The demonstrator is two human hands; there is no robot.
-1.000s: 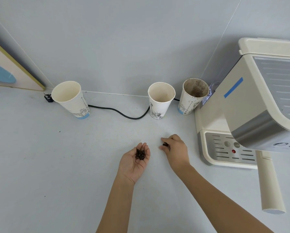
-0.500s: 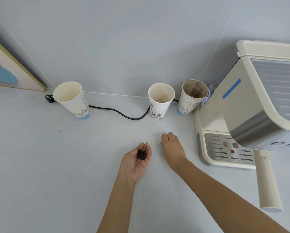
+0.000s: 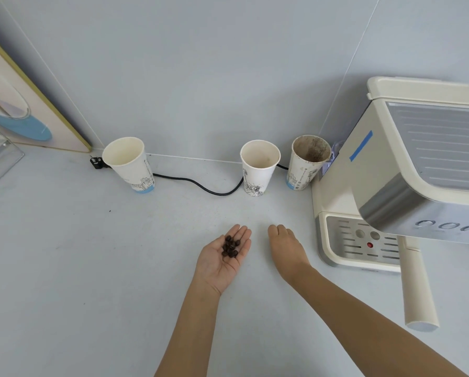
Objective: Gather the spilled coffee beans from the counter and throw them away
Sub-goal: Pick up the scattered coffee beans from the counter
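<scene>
Counter (image 3: 78, 268): smooth, matt pale grey. Cups (image 3: 259, 170): paper, printed; right-hand one (image 3: 308, 161) stained inside. Coffee machine (image 3: 391, 170): glossy cream plastic, brushed metal front. Beans (image 3: 230, 246): dark, slight sheen.
</scene>
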